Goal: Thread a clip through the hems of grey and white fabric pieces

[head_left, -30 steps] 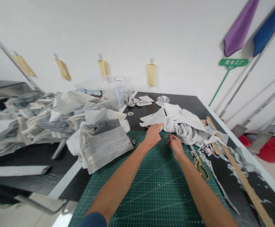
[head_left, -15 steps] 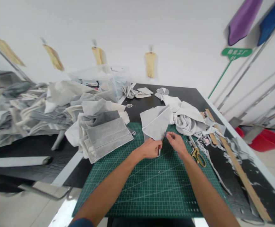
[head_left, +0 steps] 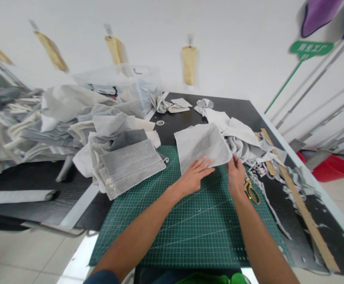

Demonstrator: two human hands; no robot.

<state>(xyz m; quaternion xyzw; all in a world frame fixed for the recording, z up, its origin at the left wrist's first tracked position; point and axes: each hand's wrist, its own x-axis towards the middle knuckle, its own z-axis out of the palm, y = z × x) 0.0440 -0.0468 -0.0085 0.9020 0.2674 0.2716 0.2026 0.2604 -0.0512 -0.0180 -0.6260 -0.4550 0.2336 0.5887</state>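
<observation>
A light grey square of cloth (head_left: 203, 144) lies spread at the far edge of the green cutting mat (head_left: 178, 232). My left hand (head_left: 194, 176) rests on its near edge with the fingers stretched out flat. At the cloth's right corner, my right hand (head_left: 236, 175) is closed, pinching that corner between thumb and fingers. Just right of this hand lie gold-handled scissors (head_left: 251, 192), their blades partly hidden behind it. Behind the cloth, more pale cloth pieces (head_left: 240, 132) are heaped.
Left of the mat stands a stack of folded grey cloths (head_left: 130, 163), with a larger heap (head_left: 62, 102) beyond. A clear plastic box (head_left: 139, 86) is at the back. Along the right lie cloth scraps (head_left: 302, 183) and a wooden strip (head_left: 305, 213). A tape roll (head_left: 160, 122) sits behind the mat.
Both hands drew a grey cloth from the pile toward me onto the mat. It has opened out flatter; my left hand went from gripping to lying flat, while my right moved right to its corner.
</observation>
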